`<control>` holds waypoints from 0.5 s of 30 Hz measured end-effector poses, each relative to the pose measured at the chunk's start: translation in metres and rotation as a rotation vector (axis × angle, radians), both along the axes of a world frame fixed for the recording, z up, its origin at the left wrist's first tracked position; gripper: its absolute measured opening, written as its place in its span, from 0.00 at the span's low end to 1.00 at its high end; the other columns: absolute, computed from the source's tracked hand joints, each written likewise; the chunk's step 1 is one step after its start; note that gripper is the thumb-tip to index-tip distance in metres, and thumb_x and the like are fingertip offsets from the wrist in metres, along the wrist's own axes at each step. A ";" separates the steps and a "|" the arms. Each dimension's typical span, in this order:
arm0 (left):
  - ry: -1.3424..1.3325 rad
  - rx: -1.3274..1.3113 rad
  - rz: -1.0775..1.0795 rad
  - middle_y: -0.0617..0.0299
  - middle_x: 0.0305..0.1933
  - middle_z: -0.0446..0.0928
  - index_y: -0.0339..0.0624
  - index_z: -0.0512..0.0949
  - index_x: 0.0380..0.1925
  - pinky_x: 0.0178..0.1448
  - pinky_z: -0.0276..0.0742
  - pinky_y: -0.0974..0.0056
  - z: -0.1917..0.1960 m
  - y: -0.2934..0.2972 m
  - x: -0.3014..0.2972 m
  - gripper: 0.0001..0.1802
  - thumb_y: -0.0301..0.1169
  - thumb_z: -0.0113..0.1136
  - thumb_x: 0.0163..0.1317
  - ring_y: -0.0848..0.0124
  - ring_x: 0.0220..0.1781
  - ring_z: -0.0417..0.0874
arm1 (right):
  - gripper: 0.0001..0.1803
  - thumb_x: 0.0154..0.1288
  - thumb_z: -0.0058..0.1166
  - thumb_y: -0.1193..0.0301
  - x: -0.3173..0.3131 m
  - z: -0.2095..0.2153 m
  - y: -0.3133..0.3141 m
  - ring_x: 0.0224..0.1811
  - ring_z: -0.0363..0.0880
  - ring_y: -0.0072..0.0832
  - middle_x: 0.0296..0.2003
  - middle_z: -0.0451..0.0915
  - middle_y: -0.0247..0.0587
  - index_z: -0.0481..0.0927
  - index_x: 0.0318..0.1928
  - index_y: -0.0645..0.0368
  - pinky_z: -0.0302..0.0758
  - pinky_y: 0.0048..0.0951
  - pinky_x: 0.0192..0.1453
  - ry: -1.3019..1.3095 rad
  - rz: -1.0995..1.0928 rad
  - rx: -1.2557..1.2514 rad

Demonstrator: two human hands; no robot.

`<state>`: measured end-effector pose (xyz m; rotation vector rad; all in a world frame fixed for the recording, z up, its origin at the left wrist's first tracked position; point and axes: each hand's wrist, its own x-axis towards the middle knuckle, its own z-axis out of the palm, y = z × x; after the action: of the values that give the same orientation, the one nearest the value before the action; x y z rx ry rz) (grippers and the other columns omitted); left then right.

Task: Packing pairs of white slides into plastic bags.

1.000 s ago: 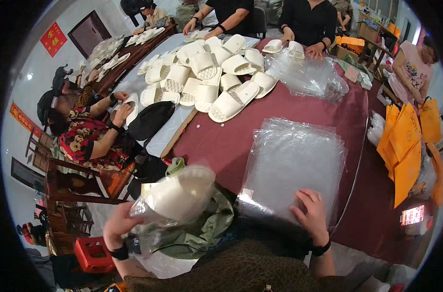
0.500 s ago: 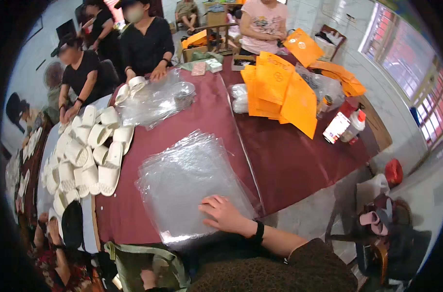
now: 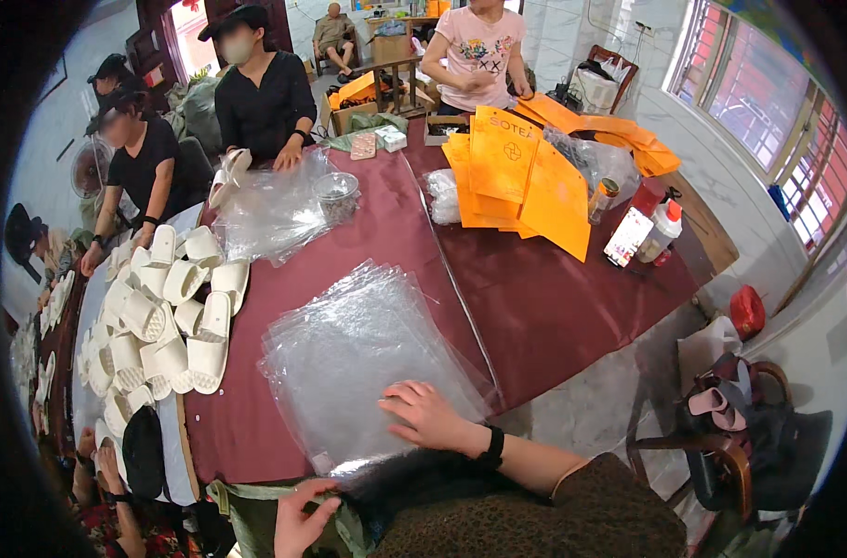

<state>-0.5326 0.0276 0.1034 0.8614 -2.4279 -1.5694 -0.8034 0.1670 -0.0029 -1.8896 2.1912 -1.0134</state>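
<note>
A loose stack of clear plastic bags lies on the dark red tabletop in front of me. My right hand rests on the stack's lower right part, fingers stretched out and slightly bent. Just below the stack's near edge, beside a green sack hanging there, is my left hand. Its thumb and forefinger are apart, and I see nothing between them; its other fingers are partly hidden.
White slippers are heaped at the left. Beyond lie more clear bags and a round clear tub. Orange bags, a lit phone and a bottle stand at the right. Co-workers are around the table; a chair is at right.
My left hand has come up from the green sack toward the table's near edge. My right hand stays on the bags. The view has shifted slightly, and the co-workers' arms have moved.
</note>
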 end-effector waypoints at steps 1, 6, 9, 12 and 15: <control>-0.001 -0.003 0.011 0.52 0.43 0.85 0.37 0.84 0.43 0.53 0.77 0.61 0.002 0.001 -0.010 0.15 0.30 0.68 0.56 0.61 0.47 0.84 | 0.29 0.57 0.64 0.64 0.001 0.000 -0.002 0.63 0.67 0.41 0.58 0.71 0.41 0.73 0.59 0.55 0.67 0.45 0.63 0.003 0.011 -0.012; 0.068 -0.657 -0.075 0.52 0.60 0.76 0.45 0.82 0.48 0.62 0.74 0.52 -0.012 -0.024 -0.037 0.19 0.32 0.68 0.55 0.51 0.61 0.76 | 0.26 0.57 0.64 0.64 0.006 0.002 -0.013 0.60 0.70 0.43 0.55 0.74 0.43 0.75 0.56 0.56 0.68 0.45 0.61 -0.021 0.086 -0.039; 0.149 -0.745 0.000 0.46 0.65 0.70 0.43 0.77 0.54 0.66 0.71 0.50 -0.024 -0.062 -0.067 0.25 0.33 0.68 0.55 0.46 0.66 0.70 | 0.25 0.56 0.65 0.64 -0.007 0.005 -0.004 0.56 0.72 0.45 0.53 0.75 0.44 0.77 0.54 0.54 0.70 0.45 0.58 0.033 0.037 -0.048; -0.028 -0.841 0.346 0.29 0.70 0.57 0.39 0.63 0.67 0.71 0.64 0.45 -0.054 -0.126 -0.066 0.43 0.40 0.71 0.54 0.35 0.70 0.61 | 0.24 0.55 0.66 0.63 -0.002 0.009 -0.004 0.55 0.72 0.45 0.52 0.76 0.43 0.79 0.53 0.54 0.70 0.45 0.58 0.021 0.024 -0.056; -0.169 -0.648 0.724 0.19 0.70 0.51 0.31 0.51 0.72 0.70 0.63 0.41 -0.066 -0.186 -0.051 0.57 0.48 0.73 0.52 0.27 0.68 0.60 | 0.24 0.56 0.65 0.62 0.004 0.012 -0.008 0.55 0.72 0.45 0.52 0.76 0.43 0.79 0.53 0.54 0.69 0.46 0.58 0.025 0.029 -0.044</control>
<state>-0.5838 -0.1585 0.0375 1.4991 -2.1007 -0.4413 -0.7992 0.1591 0.0095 -1.9576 2.1652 -1.0478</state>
